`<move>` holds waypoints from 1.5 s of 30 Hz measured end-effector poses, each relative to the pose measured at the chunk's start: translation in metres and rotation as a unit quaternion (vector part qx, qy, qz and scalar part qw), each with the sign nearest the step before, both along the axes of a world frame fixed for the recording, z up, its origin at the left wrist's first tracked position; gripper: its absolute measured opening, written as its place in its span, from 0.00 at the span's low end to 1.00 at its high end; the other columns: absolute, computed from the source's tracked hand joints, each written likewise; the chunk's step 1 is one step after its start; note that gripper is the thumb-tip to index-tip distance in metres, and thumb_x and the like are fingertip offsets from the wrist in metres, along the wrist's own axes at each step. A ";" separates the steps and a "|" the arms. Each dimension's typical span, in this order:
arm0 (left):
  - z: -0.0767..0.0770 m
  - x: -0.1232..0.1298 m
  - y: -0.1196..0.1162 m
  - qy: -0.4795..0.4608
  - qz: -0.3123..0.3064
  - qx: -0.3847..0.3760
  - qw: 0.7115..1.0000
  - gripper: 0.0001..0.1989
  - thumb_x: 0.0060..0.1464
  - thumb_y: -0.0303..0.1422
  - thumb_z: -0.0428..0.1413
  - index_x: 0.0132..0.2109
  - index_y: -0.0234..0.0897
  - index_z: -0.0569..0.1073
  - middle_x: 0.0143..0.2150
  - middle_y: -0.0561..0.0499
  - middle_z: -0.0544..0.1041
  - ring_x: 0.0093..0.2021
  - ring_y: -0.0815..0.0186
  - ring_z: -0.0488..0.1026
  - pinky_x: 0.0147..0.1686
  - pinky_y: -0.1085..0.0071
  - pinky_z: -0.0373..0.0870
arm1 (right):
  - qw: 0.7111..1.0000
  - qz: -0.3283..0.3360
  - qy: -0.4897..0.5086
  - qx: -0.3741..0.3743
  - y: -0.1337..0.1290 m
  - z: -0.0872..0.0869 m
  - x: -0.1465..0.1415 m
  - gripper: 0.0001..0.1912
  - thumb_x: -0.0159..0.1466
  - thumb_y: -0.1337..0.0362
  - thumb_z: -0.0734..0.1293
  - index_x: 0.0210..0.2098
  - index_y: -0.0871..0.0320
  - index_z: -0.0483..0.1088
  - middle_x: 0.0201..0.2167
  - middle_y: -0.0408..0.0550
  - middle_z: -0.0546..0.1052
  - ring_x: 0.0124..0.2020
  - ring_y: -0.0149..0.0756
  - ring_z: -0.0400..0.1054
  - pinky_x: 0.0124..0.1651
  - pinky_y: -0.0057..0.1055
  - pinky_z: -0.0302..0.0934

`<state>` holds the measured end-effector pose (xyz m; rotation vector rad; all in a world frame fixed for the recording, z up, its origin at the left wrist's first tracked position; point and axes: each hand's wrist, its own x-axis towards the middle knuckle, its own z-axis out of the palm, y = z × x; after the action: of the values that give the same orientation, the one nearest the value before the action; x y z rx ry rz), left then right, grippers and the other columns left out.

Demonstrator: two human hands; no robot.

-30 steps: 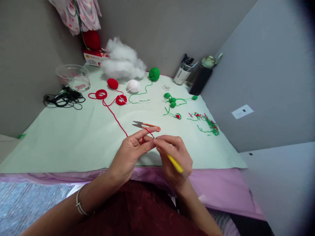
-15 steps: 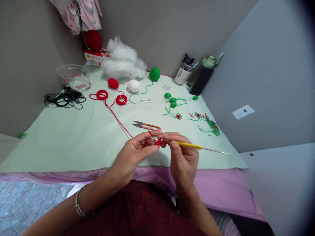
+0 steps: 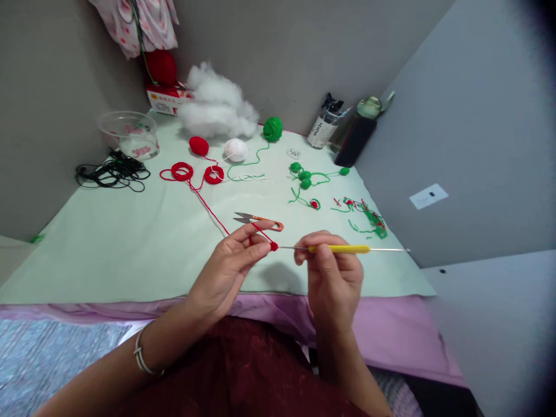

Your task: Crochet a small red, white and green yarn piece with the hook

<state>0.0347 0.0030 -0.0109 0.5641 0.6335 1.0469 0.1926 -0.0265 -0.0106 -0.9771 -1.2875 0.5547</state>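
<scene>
So your left hand has the small red crocheted piece pinched tight at the thumb tip, with red yarn looped over a raised finger. Your right hand is closed around the yellow-handled hook, pretty much level, one metal end right at the red piece, which is just above the near part of the pale green mat. The orange snips lie just behind your left fingers, and your red strand runs back toward a flat red coil.

Labels: the red-and-white box at the back left has a yellow logo and Chinese characters, too small for me to read. The clear tub has reddish lettering, also unreadable, and I can't tell what's in it. The cup at the back right wears a white label with dark, illegible print and holds dark-topped pens or tools. A little clear dish sits nearer you, contents too tiny to make out.

Then there's a red ball, white ball and green ball in front of or beside the fluffy white stuffing
</scene>
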 end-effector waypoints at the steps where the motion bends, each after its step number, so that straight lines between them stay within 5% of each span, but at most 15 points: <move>1: 0.001 0.001 -0.001 0.014 0.014 0.017 1.000 0.15 0.54 0.28 0.71 0.49 0.43 0.85 0.32 0.57 0.77 0.37 0.72 0.71 0.47 0.76 0.67 | 0.999 0.002 -0.040 0.004 0.000 -0.001 -0.002 0.11 0.73 0.67 0.65 0.43 0.51 0.80 0.35 0.45 0.80 0.33 0.35 0.74 0.36 0.35 0.71; 5: 0.003 0.005 -0.007 0.030 -0.007 0.021 0.999 0.22 0.55 0.30 0.71 0.57 0.43 0.82 0.31 0.56 0.76 0.38 0.69 0.71 0.45 0.73 0.66 | 0.969 -0.072 -0.213 0.099 -0.001 -0.006 -0.012 0.14 0.69 0.72 0.69 0.49 0.48 0.81 0.45 0.50 0.84 0.44 0.40 0.79 0.46 0.40 0.75; 9: 0.005 0.001 -0.006 0.054 -0.044 0.013 0.997 0.21 0.57 0.34 0.69 0.57 0.41 0.83 0.32 0.54 0.75 0.33 0.69 0.66 0.36 0.72 0.60 | 0.996 -0.027 -0.079 0.030 0.000 -0.007 -0.008 0.10 0.72 0.68 0.67 0.46 0.49 0.81 0.40 0.47 0.85 0.40 0.38 0.79 0.42 0.38 0.75; 13: 0.004 -0.002 -0.003 0.068 -0.048 0.020 0.996 0.19 0.57 0.35 0.69 0.56 0.44 0.84 0.32 0.53 0.75 0.35 0.67 0.66 0.39 0.70 0.61 | 0.996 0.043 0.053 -0.058 0.003 -0.007 0.001 0.08 0.73 0.62 0.68 0.44 0.51 0.81 0.36 0.46 0.83 0.34 0.34 0.76 0.40 0.34 0.73; 18: 0.002 -0.002 -0.003 0.060 -0.054 0.020 0.997 0.18 0.57 0.35 0.68 0.55 0.43 0.83 0.39 0.50 0.80 0.41 0.63 0.71 0.44 0.67 0.63 | 0.990 0.070 0.091 -0.081 0.005 -0.009 0.002 0.07 0.71 0.60 0.69 0.43 0.51 0.81 0.36 0.45 0.83 0.34 0.33 0.75 0.41 0.34 0.72; 23: 0.005 -0.004 -0.002 0.082 -0.039 0.017 0.996 0.16 0.54 0.35 0.70 0.51 0.41 0.85 0.34 0.52 0.77 0.36 0.66 0.68 0.37 0.70 0.61 | 0.988 0.093 0.097 -0.071 0.004 -0.004 0.001 0.08 0.72 0.61 0.68 0.41 0.52 0.80 0.35 0.44 0.81 0.33 0.32 0.74 0.39 0.31 0.71; 29: 0.001 -0.006 -0.003 0.126 0.008 0.084 0.988 0.12 0.59 0.33 0.67 0.50 0.44 0.86 0.35 0.53 0.76 0.39 0.65 0.68 0.41 0.70 0.63 | 0.995 0.050 -0.091 0.012 -0.005 0.004 0.000 0.11 0.76 0.67 0.61 0.45 0.53 0.76 0.38 0.46 0.81 0.36 0.35 0.76 0.40 0.36 0.73; 36: 0.001 -0.003 -0.005 0.077 -0.010 0.062 0.995 0.19 0.56 0.36 0.70 0.56 0.44 0.83 0.31 0.55 0.74 0.32 0.69 0.67 0.38 0.72 0.65 | 0.911 -0.073 -0.373 0.159 -0.008 -0.011 -0.003 0.17 0.70 0.71 0.67 0.55 0.50 0.76 0.47 0.51 0.82 0.45 0.40 0.80 0.43 0.37 0.77; 38: 0.003 -0.004 -0.003 0.034 -0.055 0.005 0.998 0.20 0.55 0.36 0.71 0.55 0.42 0.83 0.31 0.56 0.72 0.27 0.72 0.61 0.36 0.73 0.64 | 0.924 -0.076 -0.346 0.144 -0.008 -0.012 -0.003 0.18 0.70 0.71 0.68 0.55 0.47 0.77 0.47 0.51 0.82 0.46 0.41 0.79 0.43 0.38 0.77; 41: 0.005 -0.006 0.000 -0.013 -0.090 -0.042 0.995 0.17 0.55 0.33 0.70 0.52 0.40 0.85 0.27 0.59 0.68 0.23 0.76 0.50 0.40 0.72 0.67 | 0.981 -0.040 -0.170 0.082 -0.005 -0.007 -0.003 0.13 0.73 0.69 0.64 0.49 0.50 0.79 0.41 0.49 0.82 0.39 0.38 0.77 0.38 0.38 0.75; 45: 0.008 -0.004 -0.002 0.019 -0.054 0.005 0.998 0.15 0.55 0.32 0.70 0.50 0.41 0.85 0.29 0.58 0.71 0.25 0.75 0.56 0.37 0.74 0.64 | 1.000 0.021 0.000 0.022 0.001 -0.001 -0.005 0.11 0.74 0.65 0.64 0.42 0.52 0.80 0.36 0.47 0.81 0.35 0.36 0.75 0.37 0.36 0.72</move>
<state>0.0303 0.0009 -0.0033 0.6213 0.6239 0.9411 0.1874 -0.0257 -0.0117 -0.9145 -1.3174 0.5559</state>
